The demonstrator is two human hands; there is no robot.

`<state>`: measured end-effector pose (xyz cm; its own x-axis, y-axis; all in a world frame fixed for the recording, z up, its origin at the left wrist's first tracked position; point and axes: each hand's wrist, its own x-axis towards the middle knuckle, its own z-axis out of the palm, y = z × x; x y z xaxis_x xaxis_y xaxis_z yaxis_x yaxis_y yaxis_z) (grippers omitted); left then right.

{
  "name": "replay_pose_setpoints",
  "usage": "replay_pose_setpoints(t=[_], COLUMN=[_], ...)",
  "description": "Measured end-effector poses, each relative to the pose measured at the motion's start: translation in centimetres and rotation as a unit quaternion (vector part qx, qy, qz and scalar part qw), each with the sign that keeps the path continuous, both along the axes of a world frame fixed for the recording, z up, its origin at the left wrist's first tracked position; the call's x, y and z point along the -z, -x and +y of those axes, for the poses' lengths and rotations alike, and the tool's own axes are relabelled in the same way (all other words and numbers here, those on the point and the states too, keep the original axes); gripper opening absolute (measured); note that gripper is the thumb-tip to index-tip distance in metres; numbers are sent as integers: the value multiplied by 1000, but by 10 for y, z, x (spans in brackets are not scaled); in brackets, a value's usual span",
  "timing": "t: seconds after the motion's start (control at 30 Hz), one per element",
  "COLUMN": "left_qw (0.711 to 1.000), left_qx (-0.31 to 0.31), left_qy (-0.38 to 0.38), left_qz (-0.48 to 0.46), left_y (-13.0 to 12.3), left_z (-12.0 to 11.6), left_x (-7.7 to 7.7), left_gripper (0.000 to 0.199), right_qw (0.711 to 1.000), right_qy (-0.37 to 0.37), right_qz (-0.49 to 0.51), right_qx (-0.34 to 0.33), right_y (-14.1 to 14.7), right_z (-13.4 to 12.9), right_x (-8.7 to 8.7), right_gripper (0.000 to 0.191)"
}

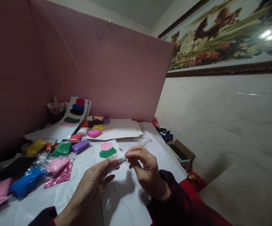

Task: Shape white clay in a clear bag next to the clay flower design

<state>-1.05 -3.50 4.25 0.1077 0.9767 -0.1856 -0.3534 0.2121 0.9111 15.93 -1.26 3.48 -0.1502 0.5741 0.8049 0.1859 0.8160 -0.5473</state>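
Note:
A small clear plastic bag (117, 161) is held between both hands above the white paper. My left hand (91, 182) grips its left part between thumb and fingers. The fingertips of my right hand (145, 169) pinch the bag's right end. What is inside the bag is hard to make out. Just beyond the hands, a white sheet carries a pink round patch (107, 146) and a green textured patch (108, 153) below it. A thin line (123, 202) curves over the paper under the hands.
Bagged clay in blue (27, 182), green (62, 148), purple (80, 146) and other colours lies to the left. A sheet with coloured patches (76, 114) leans at the back left. A pink panel (103, 72) stands behind. An open cardboard box (185, 150) sits at the right.

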Motion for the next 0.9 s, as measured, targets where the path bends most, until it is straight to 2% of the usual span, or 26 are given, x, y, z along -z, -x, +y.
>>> replay_pose_setpoints(t=[0.13,0.3,0.47,0.67,0.77,0.87,0.9], left_qw=[1000,1000,998,997,998,999,999], left_qx=[-11,-18,-29,-2,2,-27,-40], left_qy=[1,-3,-14,-11,-10,15,27], left_qz=[5,8,57,74,58,33,25], left_y=[-1,-4,-6,-7,-9,-12,-12], left_z=[-1,-2,0,2,0,-2,-3], left_x=[0,2,1,2,3,-1,-3], left_gripper=[35,38,39,36,38,32,30], right_qw=[999,1000,1000,998,990,995,995], right_qy=[10,-5,13,-38,-80,-44,-12], right_qz=[-28,-20,-7,-54,-110,-43,-26], right_qx=[-33,7,17,12,45,81,94], right_y=[1,4,3,4,5,4,3], right_z=[-4,-6,-8,-9,-5,-3,-3], right_x=[-5,-7,-6,-2,0,-3,-5], right_gripper=[24,13,28,23,17,14,12])
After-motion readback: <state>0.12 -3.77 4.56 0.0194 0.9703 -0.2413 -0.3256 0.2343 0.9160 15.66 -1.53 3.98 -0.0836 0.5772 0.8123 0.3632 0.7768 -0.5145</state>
